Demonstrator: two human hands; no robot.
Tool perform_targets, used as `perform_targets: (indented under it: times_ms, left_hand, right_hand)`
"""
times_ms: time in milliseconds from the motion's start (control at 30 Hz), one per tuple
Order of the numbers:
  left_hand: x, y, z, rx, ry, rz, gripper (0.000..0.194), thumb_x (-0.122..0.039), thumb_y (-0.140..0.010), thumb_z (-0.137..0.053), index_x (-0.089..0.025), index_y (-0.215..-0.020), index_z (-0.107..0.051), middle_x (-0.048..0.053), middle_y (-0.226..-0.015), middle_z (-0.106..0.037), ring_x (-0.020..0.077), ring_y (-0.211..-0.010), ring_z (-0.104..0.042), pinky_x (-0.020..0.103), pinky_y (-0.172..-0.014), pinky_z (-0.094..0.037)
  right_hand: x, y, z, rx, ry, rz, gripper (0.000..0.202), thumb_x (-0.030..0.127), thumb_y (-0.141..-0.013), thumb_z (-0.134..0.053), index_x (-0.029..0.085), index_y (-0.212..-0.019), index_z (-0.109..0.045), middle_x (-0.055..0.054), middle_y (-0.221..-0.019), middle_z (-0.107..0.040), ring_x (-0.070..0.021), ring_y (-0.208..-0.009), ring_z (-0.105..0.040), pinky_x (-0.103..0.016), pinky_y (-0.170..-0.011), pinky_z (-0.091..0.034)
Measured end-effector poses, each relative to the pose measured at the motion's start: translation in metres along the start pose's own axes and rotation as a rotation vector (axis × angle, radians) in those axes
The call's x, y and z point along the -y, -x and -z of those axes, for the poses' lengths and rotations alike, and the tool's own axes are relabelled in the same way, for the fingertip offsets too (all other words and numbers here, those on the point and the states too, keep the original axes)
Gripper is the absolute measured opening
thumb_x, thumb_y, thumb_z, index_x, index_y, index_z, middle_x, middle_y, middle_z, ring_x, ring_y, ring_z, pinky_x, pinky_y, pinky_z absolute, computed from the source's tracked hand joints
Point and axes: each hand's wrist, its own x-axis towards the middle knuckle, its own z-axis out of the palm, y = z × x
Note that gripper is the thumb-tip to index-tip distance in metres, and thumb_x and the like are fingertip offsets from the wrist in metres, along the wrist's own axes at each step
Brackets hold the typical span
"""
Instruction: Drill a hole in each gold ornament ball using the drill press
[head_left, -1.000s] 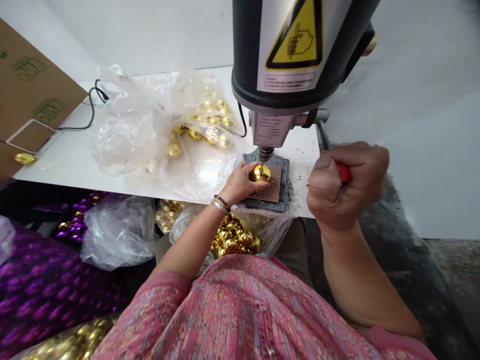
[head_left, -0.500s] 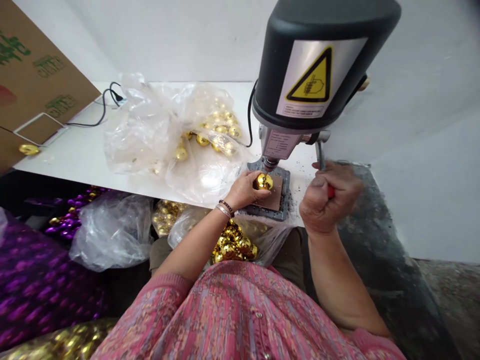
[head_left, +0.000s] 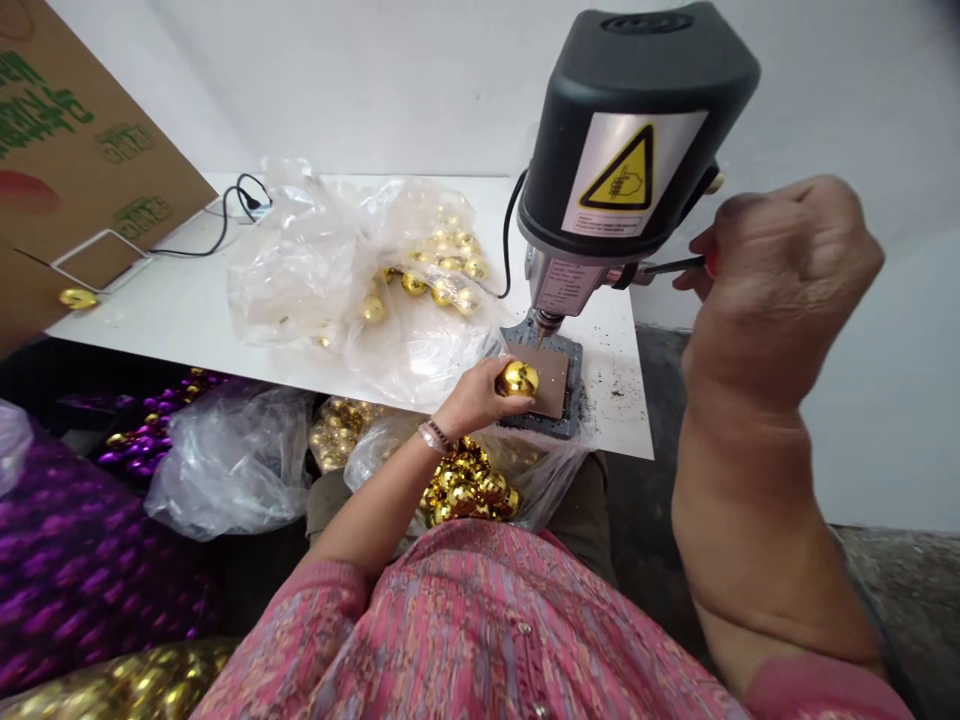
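Note:
My left hand (head_left: 480, 390) pinches a shiny gold ball (head_left: 519, 379) between thumb and fingers, just in front of the bit of a black bench drill press (head_left: 637, 130). Beneath the ball lies a brown square pad (head_left: 551, 385) on the drill's grey base (head_left: 571, 425). Up on the right, my right hand (head_left: 780, 290) is wrapped round the red-ended feed lever (head_left: 679, 265), which points out sideways. The drill bit (head_left: 541, 335) stands raised, apart from the ball.
Clear plastic bags with gold balls (head_left: 412, 285) lie on the white table (head_left: 180, 340). More gold balls (head_left: 469, 490) rest in a bag on my lap. A cardboard box (head_left: 90, 150) stands at left, purple baubles (head_left: 82, 560) below. Dark shavings surround the base.
My right hand has swung the lever up and outward, and the drill bit has risen. My left hand has drawn the gold ball slightly toward me, out from under the bit.

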Motion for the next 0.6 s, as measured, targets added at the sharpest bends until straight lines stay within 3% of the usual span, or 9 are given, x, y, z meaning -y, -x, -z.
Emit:
perform_targets:
  times_ms: [167,233,333,367,433,533,600]
  left_hand:
    - [0.030,0.066,0.032,0.274,-0.076,-0.065,0.058,-0.031,-0.079,-0.089,-0.021,-0.135,-0.076,0.007,-0.115,-0.080,0.0225,-0.100,-0.074,0.034,-0.093,-0.061]
    - [0.042,0.086,0.038,0.282,-0.146,-0.036,0.060,-0.030,-0.077,-0.092,-0.020,-0.134,-0.076,0.009,-0.116,-0.080,0.0218,-0.097,-0.075,0.034,-0.091,-0.062]
    - [0.053,0.103,0.052,0.178,-0.155,0.004,0.052,-0.032,-0.082,-0.091,-0.020,-0.131,-0.078,0.010,-0.116,-0.081,0.0181,-0.084,-0.074,0.032,-0.083,-0.064]
    - [0.055,0.105,0.064,0.102,-0.134,0.007,0.045,-0.034,-0.086,-0.088,-0.021,-0.128,-0.079,0.009,-0.114,-0.081,0.0174,-0.083,-0.073,0.032,-0.081,-0.064]
    - [0.059,0.101,0.101,-0.158,-0.096,0.016,0.031,-0.034,-0.093,-0.080,-0.022,-0.121,-0.081,0.007,-0.109,-0.083,0.0173,-0.085,-0.074,0.031,-0.081,-0.063]
    - [0.065,0.073,0.192,-0.839,-0.120,0.135,0.026,-0.025,-0.097,-0.074,-0.016,-0.122,-0.079,0.007,-0.112,-0.082,0.0163,-0.095,-0.071,0.032,-0.096,-0.060]
    - [0.072,0.043,0.258,-1.179,-0.146,0.259,0.035,-0.017,-0.101,-0.069,-0.010,-0.135,-0.072,0.009,-0.122,-0.079,0.0151,-0.104,-0.066,0.032,-0.104,-0.055]
  right_hand:
    - [0.002,-0.001,-0.003,-0.014,0.009,-0.044,0.048,0.061,-0.104,-0.051,0.016,-0.088,-0.055,0.005,-0.077,-0.048,0.0001,-0.069,-0.048,-0.026,-0.071,-0.044]
    - [0.006,0.002,-0.005,-0.041,0.024,-0.100,0.043,0.054,-0.105,-0.052,0.016,-0.086,-0.055,0.005,-0.076,-0.047,-0.0012,-0.069,-0.049,-0.028,-0.072,-0.044]
    - [0.014,0.007,-0.007,-0.092,0.010,-0.177,0.035,0.044,-0.103,-0.058,0.016,-0.081,-0.053,0.005,-0.072,-0.048,-0.0023,-0.064,-0.050,-0.027,-0.067,-0.040]
    - [0.017,0.008,-0.007,-0.101,-0.004,-0.194,0.034,0.041,-0.102,-0.059,0.016,-0.080,-0.053,0.005,-0.070,-0.050,-0.0028,-0.062,-0.050,-0.026,-0.065,-0.039]
    - [0.023,0.011,-0.006,-0.115,-0.017,-0.242,0.031,0.039,-0.097,-0.062,0.016,-0.077,-0.056,0.004,-0.067,-0.054,-0.0050,-0.060,-0.052,-0.026,-0.062,-0.040]
    - [0.028,0.018,0.000,-0.125,0.029,-0.345,0.026,0.039,-0.091,-0.065,0.017,-0.077,-0.064,0.001,-0.067,-0.059,-0.0090,-0.063,-0.056,-0.030,-0.062,-0.041]
    - [0.026,0.026,0.004,-0.115,0.094,-0.364,0.025,0.042,-0.089,-0.066,0.019,-0.081,-0.069,-0.001,-0.070,-0.062,-0.0117,-0.065,-0.058,-0.032,-0.062,-0.041]
